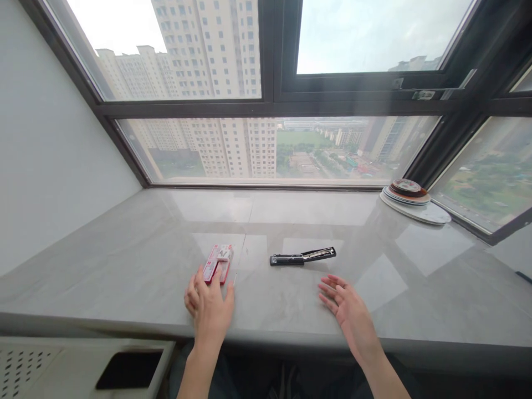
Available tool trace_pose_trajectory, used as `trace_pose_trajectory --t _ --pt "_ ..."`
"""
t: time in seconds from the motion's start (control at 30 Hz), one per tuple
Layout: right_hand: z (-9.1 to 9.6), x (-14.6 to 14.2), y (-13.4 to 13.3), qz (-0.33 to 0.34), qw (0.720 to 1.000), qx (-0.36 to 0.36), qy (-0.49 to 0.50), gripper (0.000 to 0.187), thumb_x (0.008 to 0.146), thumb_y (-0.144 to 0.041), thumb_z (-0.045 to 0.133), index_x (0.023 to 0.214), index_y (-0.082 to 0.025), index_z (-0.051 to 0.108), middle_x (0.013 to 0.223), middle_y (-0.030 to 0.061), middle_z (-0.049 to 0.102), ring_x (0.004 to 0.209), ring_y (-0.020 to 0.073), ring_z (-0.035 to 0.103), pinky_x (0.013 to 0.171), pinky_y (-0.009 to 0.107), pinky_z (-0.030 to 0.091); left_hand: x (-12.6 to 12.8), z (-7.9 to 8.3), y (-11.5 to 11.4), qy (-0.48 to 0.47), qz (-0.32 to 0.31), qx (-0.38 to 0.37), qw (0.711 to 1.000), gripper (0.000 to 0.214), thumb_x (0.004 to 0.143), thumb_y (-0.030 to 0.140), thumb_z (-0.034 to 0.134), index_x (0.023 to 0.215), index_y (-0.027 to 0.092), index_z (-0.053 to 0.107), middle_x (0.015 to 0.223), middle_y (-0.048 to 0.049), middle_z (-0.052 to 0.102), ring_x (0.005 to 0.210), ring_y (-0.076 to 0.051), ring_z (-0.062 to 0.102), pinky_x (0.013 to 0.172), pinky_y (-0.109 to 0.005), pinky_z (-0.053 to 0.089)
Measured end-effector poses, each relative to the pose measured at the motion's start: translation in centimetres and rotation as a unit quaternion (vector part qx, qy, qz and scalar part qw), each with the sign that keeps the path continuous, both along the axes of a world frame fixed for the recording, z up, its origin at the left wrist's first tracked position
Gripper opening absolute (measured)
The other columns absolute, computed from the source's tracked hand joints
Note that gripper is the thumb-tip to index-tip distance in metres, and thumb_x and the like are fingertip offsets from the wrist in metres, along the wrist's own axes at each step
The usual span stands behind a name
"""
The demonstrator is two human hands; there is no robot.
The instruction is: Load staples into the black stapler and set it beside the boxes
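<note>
Fingers spread, my left hand (210, 309) reaches over the near end of some small red-and-white boxes (225, 253), which look like staple boxes. Its fingertips overlap them, though I cannot tell whether they press on them. A thin pale strip lies just right of that hand's thumb. In the middle of the sill lies a black stapler (287, 259), opened out with its top arm swung to the right and the metal channel showing. To the lower right of the stapler, my right hand (348, 313) is held palm inward, fingers apart, with nothing in it.
Round plates or mats (409, 195) are stacked in the far right corner of the grey windowsill (124, 266). Dark-framed windows rise behind it, and a white wall (54, 138) stands at left. Below the front edge at left is a white perforated unit (62, 371).
</note>
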State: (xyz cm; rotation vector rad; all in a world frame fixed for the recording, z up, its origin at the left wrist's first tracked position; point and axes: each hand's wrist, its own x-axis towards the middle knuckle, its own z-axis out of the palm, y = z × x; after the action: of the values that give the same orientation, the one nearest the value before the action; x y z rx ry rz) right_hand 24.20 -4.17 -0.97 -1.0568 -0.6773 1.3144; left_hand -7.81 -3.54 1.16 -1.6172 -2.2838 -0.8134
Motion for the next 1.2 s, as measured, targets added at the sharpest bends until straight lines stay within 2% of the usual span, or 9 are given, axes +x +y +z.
trace_pose_trajectory --t 0.07,0.13,0.23,0.47,0.6,0.83,0.97,1.07,1.2 --pt "0.4 -0.5 -0.3 0.088 0.991 -0.028 -0.096 0.041 0.087 -0.053 0.068 0.117 -0.024 0.065 0.105 0.0085 0.071 0.078 0.0208 0.071 0.059 0.032 0.060 0.2 -0.1 -0.7 -0.007 -0.045 -0.025 0.999 0.031 0.092 0.036 0.062 0.122 0.028 0.067 0.151 -0.0113 0.044 0.137 -0.037 0.039 0.109 -0.058 0.037" --pt "0.9 -1.3 0.0 0.194 0.965 -0.046 -0.173 0.046 0.089 -0.057 0.065 0.118 -0.022 0.064 0.086 0.0037 0.068 0.049 0.0114 0.055 0.041 0.024 0.043 1.1 -0.1 -1.0 -0.038 -0.116 -0.052 0.991 0.029 0.089 0.035 0.065 0.118 0.032 0.067 0.137 -0.0084 0.057 0.123 -0.034 0.049 0.100 -0.052 0.045" --pt "1.8 -2.2 1.1 0.302 0.923 -0.048 -0.232 0.050 0.092 -0.059 0.059 0.124 -0.021 0.059 0.074 -0.0017 0.064 0.038 0.0056 0.040 0.038 0.021 0.029 3.2 0.3 -0.6 -0.096 -0.230 -0.073 0.966 0.028 0.085 0.026 0.067 0.113 0.031 0.066 0.117 -0.0040 0.067 0.107 -0.028 0.057 0.094 -0.044 0.048" --pt "2.9 -2.0 4.0 0.327 0.911 -0.068 -0.240 0.051 0.086 -0.066 0.064 0.104 -0.018 0.063 0.056 -0.0074 0.050 0.040 0.0051 0.030 0.039 0.020 0.015 8.0 1.0 1.6 -0.212 -0.434 -0.101 0.870 0.050 0.080 0.012 0.065 0.126 0.032 0.065 0.110 -0.0017 0.070 0.104 -0.022 0.062 0.097 -0.036 0.049" --pt "2.5 -0.7 5.0 0.315 0.902 -0.089 -0.283 0.050 0.082 -0.065 0.069 0.092 -0.016 0.065 0.052 -0.0080 0.044 0.043 0.0055 0.027 0.043 0.021 0.013 8.7 1.0 2.7 -0.249 -0.464 -0.115 0.842 0.053 0.079 0.019 0.074 0.129 0.031 0.065 0.110 -0.0014 0.071 0.104 -0.021 0.062 0.096 -0.035 0.050" --pt "2.4 3.5 5.5 0.257 0.866 -0.093 -0.419 0.042 0.084 -0.059 0.066 0.085 -0.017 0.064 0.051 -0.0056 0.050 0.045 0.0089 0.035 0.046 0.023 0.020 7.4 0.7 3.0 -0.251 -0.449 -0.092 0.852 0.044 0.082 0.025 0.076 0.125 0.031 0.066 0.112 -0.0003 0.072 0.109 -0.022 0.062 0.099 -0.037 0.049" --pt "4.5 2.6 5.4 0.168 0.797 0.029 -0.580 0.029 0.087 -0.050 0.065 0.091 -0.022 0.070 0.057 -0.0035 0.056 0.054 0.0137 0.049 0.053 0.025 0.030 7.5 0.5 2.9 -0.242 -0.442 -0.092 0.859 0.052 0.083 0.027 0.076 0.132 0.032 0.063 0.113 -0.0012 0.073 0.112 -0.024 0.062 0.103 -0.041 0.047" --pt "6.2 -0.4 5.6 0.197 0.731 0.111 -0.644 0.021 0.088 -0.042 0.064 0.085 -0.026 0.078 0.066 0.0004 0.065 0.062 0.0164 0.056 0.058 0.027 0.031 7.6 0.5 2.9 -0.240 -0.442 -0.096 0.859 0.053 0.083 0.028 0.076 0.134 0.033 0.061 0.114 -0.0010 0.073 0.111 -0.025 0.062 0.103 -0.042 0.047" --pt "6.4 -3.9 6.8 0.241 0.658 0.144 -0.699 0.010 0.081 -0.030 0.071 0.078 -0.029 0.080 0.072 0.0025 0.072 0.070 0.0196 0.061 0.062 0.028 0.031 7.4 0.7 2.9 -0.235 -0.443 -0.094 0.860 0.055 0.082 0.028 0.076 0.135 0.033 0.061 0.115 0.0001 0.073 0.109 -0.024 0.062 0.101 -0.040 0.048"
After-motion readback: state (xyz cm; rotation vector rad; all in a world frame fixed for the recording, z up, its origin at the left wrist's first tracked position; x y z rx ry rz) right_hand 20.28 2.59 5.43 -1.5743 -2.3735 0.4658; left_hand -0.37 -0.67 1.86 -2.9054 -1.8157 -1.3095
